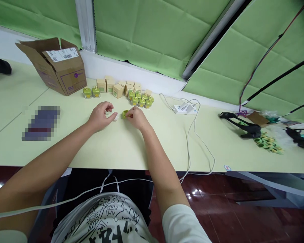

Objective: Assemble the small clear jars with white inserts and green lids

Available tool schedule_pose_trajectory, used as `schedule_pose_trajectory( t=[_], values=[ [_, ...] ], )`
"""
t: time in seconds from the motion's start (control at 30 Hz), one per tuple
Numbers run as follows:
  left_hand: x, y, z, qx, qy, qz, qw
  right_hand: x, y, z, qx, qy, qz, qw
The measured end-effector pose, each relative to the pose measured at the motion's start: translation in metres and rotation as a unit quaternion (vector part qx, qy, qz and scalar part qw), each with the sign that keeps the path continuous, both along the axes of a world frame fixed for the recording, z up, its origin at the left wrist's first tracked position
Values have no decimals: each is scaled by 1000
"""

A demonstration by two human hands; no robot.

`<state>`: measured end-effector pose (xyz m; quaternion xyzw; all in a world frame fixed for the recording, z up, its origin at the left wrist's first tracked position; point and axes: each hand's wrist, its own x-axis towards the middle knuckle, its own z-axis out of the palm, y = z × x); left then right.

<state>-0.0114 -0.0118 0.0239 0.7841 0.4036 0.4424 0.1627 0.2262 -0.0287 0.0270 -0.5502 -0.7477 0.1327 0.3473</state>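
My left hand [101, 116] is over the table with curled fingers, its thumb against a small whitish, see-through piece [115, 117]; the fingers partly hide this piece. Just to the right, my right hand [137, 118] pinches a small green cap-like piece [125, 113] between thumb and fingertips. The two pieces are close together but look apart. Beyond the hands stand several small clear jars with green loop-topped lids [141, 101]. Two more jars of the same look [91, 92] stand farther left.
Several small tan boxes [118, 90] line the back. An opened cardboard carton [66, 72] stands at back left, with a blurred-out dark item [42, 124] in front. A power strip [184, 108] with white cables lies right. Black straps [243, 126] and bagged green pieces [268, 143] lie farther right.
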Motion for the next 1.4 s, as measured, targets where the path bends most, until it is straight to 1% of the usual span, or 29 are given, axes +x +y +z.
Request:
schedule_pose_trajectory(
  t=[0.1, 0.2, 0.3, 0.4, 0.5, 0.63, 0.7, 0.8, 0.87, 1.03, 1.13, 1.27, 1.4],
  values=[
    [1, 0, 0, 42, 54, -19, 997, -11, -3, 1, 46, 25, 21, 998],
    [2, 0, -2, 55, 79, -30, 995, -27, -11, 3, 76, 28, 56, 995],
    [1, 3, -5, 55, 88, -49, 993, -42, -19, 6, 85, 14, 103, 991],
    [1, 6, -8, 53, 86, -61, 993, -50, -25, 8, 88, 14, 121, 989],
    [1, 8, -10, 49, 66, -52, 995, -51, -27, 10, 78, 71, 115, 988],
    [2, 8, -10, 54, 47, -38, 997, -50, -23, 8, 53, 185, 66, 979],
    [2, 7, -9, 59, 43, -38, 997, -50, -20, 5, 29, 232, 53, 971],
    [3, 6, -8, 49, 49, -39, 997, -52, -16, -1, -10, 277, 51, 959],
    [3, 6, -7, 43, 57, -41, 997, -52, -14, -2, -23, 290, 45, 956],
    [2, 7, -8, 61, 83, -54, 993, -52, -14, -1, -22, 281, 31, 959],
    [3, 6, -8, 68, 95, -63, 991, -54, -18, 1, 1, 246, 33, 969],
    [5, 1, -6, 49, 82, -67, 993, -61, -25, 4, 36, 170, 19, 985],
    [6, -1, -4, 38, 83, -66, 994, -66, -28, 4, 44, 157, 4, 987]
  ],
)
